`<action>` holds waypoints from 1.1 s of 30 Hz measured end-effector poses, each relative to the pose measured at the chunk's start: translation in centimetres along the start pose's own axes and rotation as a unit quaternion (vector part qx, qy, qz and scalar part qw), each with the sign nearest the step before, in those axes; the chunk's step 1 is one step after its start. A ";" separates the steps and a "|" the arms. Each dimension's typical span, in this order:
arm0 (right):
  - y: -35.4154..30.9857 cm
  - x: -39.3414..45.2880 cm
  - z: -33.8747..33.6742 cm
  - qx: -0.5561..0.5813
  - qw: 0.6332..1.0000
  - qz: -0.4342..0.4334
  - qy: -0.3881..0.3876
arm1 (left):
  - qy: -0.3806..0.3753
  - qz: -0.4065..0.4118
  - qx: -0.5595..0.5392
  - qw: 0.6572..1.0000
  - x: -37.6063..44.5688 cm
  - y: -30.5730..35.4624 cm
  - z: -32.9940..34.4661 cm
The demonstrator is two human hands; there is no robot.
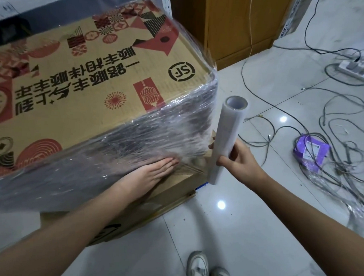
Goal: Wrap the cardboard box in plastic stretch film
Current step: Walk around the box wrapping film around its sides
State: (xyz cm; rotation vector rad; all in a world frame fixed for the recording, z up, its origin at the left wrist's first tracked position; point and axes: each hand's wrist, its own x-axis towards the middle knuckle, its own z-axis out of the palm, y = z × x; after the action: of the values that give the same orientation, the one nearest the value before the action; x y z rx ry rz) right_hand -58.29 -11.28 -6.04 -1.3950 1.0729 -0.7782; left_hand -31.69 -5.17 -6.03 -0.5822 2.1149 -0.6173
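While film already bands its near side, the cardboard box point(91, 86) sits on a lower carton point(153, 201) on the floor. Stretch film point(148, 134): taut from the box's corner to the roll. Film roll point(227, 139): upright just beside that corner, gripped by the curled right hand point(236, 159). Left hand point(154, 170): flat, fingers straight, pressing film to the side. Advice: keep tension, smooth outward, overlap each pass.

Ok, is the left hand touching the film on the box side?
Touching: the head view shows the left hand pressed flat on the stretch film over the cardboard box.
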 end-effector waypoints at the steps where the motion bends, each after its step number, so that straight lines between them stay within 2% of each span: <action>1: 0.1 0.0 -0.1 -0.004 1.000 0.007 -0.014 | -0.002 0.002 -0.010 1.000 0.0 0.2 0.0; 3: 0.2 -0.1 -0.4 -0.009 0.999 0.021 -0.039 | -0.003 0.009 -0.024 1.000 0.2 0.5 0.0; 6: 0.1 0.0 -0.5 -0.021 0.999 0.033 -0.037 | 0.007 0.011 -0.031 0.999 0.6 0.5 -0.1; 13: -0.7 0.8 1.1 -0.053 0.995 -0.012 0.083 | 0.046 0.029 0.065 0.996 0.2 0.1 0.5; 21: -0.4 1.5 -1.6 -0.179 0.983 -0.009 0.036 | 0.050 0.015 0.069 0.996 0.5 0.7 1.2; 33: -1.6 2.0 -3.7 -0.171 0.985 0.010 0.007 | 0.080 -0.013 0.104 0.991 1.4 1.3 2.2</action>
State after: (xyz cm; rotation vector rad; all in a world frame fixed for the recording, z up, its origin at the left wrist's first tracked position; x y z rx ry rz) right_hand -60.64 -14.66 -4.28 -1.6648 1.2715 -0.6078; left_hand -30.92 -5.53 -8.82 -0.4562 2.1581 -0.9118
